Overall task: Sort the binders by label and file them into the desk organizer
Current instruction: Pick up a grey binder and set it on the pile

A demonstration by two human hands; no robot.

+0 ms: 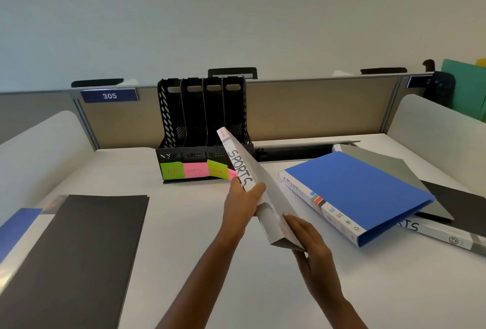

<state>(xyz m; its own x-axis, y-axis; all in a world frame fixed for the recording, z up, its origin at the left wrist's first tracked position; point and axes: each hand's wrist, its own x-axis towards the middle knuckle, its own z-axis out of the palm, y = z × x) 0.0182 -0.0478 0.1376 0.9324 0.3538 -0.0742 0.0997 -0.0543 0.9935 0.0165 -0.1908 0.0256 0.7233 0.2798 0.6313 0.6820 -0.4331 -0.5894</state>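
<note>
Both hands, left hand (243, 197) and right hand (306, 236), clasp the grey SPORTS-labelled binder (252, 184), spine up to read. Beyond them waits the black 4-slot desk organizer (202, 118), its pink sticky label (195, 170) probably matching.

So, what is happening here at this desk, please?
A person holds a grey binder marked SPORTS in both hands, left hand near the spine, right hand at its lower corner. The black desk organizer ahead looks empty, with coloured labels along its front. A blue binder and others lie on the desk, not yet filed.
</note>
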